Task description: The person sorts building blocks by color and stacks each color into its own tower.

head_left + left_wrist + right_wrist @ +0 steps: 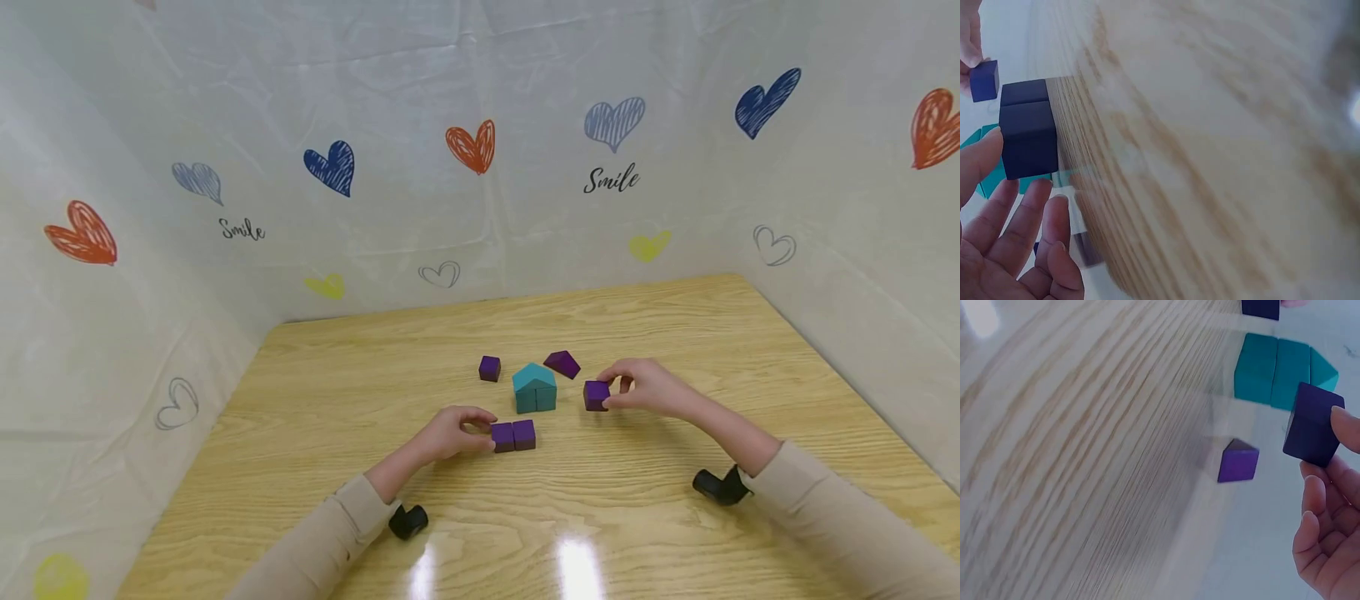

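In the head view, two purple cubes [524, 435] stand side by side on the table. My left hand [455, 433] pinches the left one [1030, 140] at its outer end, thumb and fingertips right at its edges. My right hand [647, 386] holds another purple cube [596, 396] between thumb and fingers, close over the tabletop. Between the hands, slightly farther back, sits a small teal house shape [535, 388], two upright blocks under a peaked roof. The right wrist view shows the held cube [1314, 425] overlapping the teal roof.
Behind the teal blocks, a loose purple cube [490, 368] lies to the left and a purple triangular block [562, 364] to the right. The wooden table [360, 367] meets a white sheet [390, 208] printed with hearts at its back and sides.
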A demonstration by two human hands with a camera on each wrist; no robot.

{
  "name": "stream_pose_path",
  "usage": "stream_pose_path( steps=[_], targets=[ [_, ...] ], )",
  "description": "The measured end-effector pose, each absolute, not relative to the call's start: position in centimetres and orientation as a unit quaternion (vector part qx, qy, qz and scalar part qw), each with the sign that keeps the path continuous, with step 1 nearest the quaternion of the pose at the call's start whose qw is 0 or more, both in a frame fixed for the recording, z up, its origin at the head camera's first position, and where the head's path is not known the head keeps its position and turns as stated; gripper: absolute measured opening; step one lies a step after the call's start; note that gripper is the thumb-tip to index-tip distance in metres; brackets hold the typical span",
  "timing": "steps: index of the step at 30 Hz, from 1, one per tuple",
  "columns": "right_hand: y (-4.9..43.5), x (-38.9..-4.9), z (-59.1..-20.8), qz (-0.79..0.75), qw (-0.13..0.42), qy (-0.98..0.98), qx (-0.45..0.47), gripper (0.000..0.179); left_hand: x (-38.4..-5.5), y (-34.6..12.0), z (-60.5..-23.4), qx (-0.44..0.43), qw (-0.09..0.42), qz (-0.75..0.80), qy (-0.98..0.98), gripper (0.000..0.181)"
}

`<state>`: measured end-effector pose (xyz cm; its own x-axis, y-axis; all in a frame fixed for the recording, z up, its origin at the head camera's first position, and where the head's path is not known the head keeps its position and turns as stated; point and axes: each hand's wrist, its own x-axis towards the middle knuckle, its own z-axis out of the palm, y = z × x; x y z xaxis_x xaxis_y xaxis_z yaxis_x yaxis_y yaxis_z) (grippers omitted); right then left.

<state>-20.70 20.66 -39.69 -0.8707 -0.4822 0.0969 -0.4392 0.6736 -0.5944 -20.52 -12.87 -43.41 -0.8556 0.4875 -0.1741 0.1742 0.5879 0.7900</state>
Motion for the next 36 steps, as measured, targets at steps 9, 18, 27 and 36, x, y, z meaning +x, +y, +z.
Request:
stream_pose_path(
  steps=[9, 18, 27, 36],
  targets=[
    [17.7, -20.1, -39.6, -0.328, 0.026, 0.901, -0.283, 0.032, -20.4, -12.9, -43.3, 0.192, 0.181, 0.404, 0.876, 0.034],
    [14.7, -19.6, -39.9, -0.327, 0.033, 0.893, -0.307, 0.032, -20.4, -12.7, -42.9, 0.198, 0.185, 0.410, 0.871, 0.033],
    [12.8, -19.2, -40.3, -0.342, 0.059, 0.888, -0.302, 0.034, -20.3, -13.0, -43.0, 0.207, 0.180, 0.412, 0.869, 0.036],
    [11.4, -19.2, -40.4, -0.337, 0.068, 0.890, -0.300, 0.034, -20.4, -12.7, -43.4, 0.213, 0.178, 0.408, 0.870, 0.037]
  ],
)
